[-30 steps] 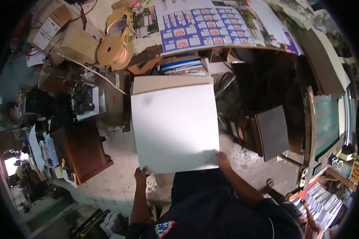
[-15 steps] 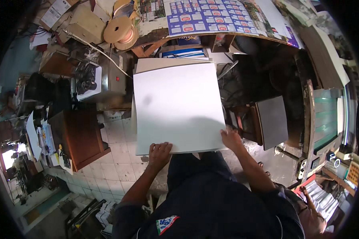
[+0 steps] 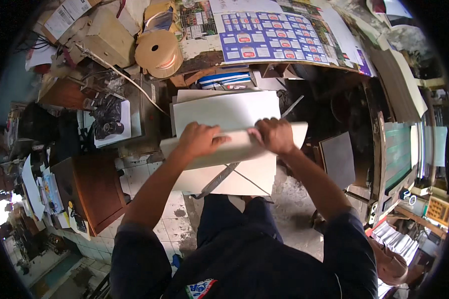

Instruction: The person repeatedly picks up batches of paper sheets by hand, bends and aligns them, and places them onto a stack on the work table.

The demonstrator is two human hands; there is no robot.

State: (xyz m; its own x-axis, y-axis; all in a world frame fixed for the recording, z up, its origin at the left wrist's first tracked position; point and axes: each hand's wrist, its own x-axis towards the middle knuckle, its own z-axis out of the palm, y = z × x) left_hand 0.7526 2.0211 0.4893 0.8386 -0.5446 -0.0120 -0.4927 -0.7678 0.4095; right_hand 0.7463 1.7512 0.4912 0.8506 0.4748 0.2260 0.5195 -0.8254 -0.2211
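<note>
A large white cardboard sheet (image 3: 224, 149) is bent over on itself in front of me, its folded edge running left to right. My left hand (image 3: 199, 138) presses on the fold at the left. My right hand (image 3: 274, 134) grips the fold at the right. Under the folded sheet lies a stack of more white sheets (image 3: 219, 107) on a metal frame stand (image 3: 219, 179). Both my forearms reach up from the lower edge, in dark sleeves.
A brown tape roll (image 3: 158, 52) and a cardboard box (image 3: 102, 37) sit at the upper left. A blue printed poster (image 3: 269, 37) lies on the table beyond. A brown wooden board (image 3: 97, 187) stands at left, a grey panel (image 3: 338, 158) at right, on a tiled floor (image 3: 149, 169).
The flat white sheet has been lifted at its near edge and folded away from me. Both hands moved from the near edge up to the middle of the sheet.
</note>
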